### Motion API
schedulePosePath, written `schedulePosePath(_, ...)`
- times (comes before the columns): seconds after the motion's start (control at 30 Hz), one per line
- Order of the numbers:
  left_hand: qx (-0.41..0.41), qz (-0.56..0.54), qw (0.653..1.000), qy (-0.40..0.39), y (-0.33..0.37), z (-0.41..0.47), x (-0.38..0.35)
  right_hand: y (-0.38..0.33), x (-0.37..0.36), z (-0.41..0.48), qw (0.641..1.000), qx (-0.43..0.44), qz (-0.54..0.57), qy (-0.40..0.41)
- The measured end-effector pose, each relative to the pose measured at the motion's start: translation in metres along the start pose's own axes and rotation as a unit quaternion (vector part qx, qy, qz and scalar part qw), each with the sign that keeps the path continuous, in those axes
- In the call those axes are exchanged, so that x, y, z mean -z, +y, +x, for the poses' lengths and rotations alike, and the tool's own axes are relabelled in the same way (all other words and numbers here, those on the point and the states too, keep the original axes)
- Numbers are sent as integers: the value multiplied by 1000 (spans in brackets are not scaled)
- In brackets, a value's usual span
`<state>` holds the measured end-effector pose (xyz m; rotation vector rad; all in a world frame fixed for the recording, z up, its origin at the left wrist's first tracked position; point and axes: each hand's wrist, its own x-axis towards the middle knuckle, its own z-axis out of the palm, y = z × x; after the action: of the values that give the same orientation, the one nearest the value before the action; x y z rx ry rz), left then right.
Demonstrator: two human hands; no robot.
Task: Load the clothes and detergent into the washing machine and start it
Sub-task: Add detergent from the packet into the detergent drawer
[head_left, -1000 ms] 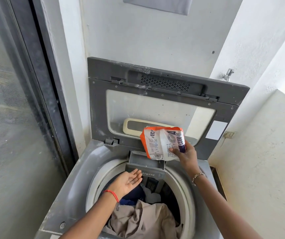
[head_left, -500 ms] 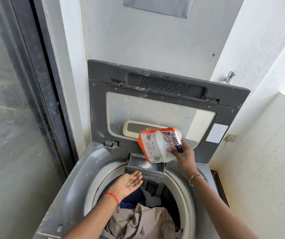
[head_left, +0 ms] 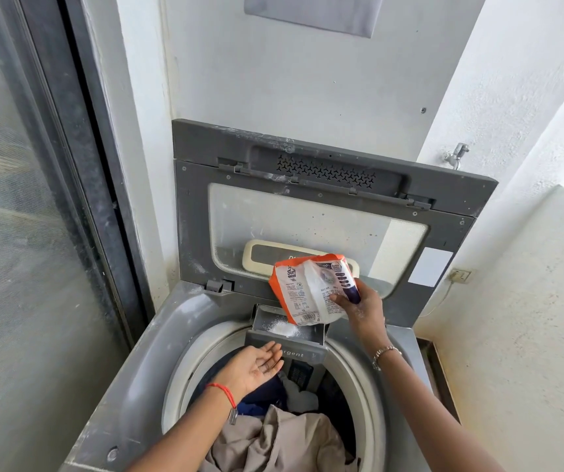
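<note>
Beside glass door, against white wall: washing machine, lid up.

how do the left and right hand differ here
The left hand lies open, palm up, empty; the right hand grips the orange and white detergent packet. The left hand sits low before the grey detergent drawer; the right hand is above it, tilting the packet. The left wrist bears a red thread; the right a metal bracelet. Both reach over the grey washing machine.
</note>
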<state>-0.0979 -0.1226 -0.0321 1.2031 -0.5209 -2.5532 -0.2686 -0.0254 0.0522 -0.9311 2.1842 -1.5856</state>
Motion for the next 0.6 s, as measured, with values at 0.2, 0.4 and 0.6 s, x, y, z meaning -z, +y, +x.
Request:
schedulePosePath(0.2, 2, 8, 1000, -3, -2, -1, -5, 1, 4, -2, 1000, 0, 7, 3)
schedulePosePath(0.4, 5, 12, 1000, -10, -5, -3, -10, 9, 10, -3, 999, -14, 25, 28)
schedulePosePath(0.6, 9, 23, 999, -23, -8, -5, -17, 15, 18, -13, 993, -48, 97, 52)
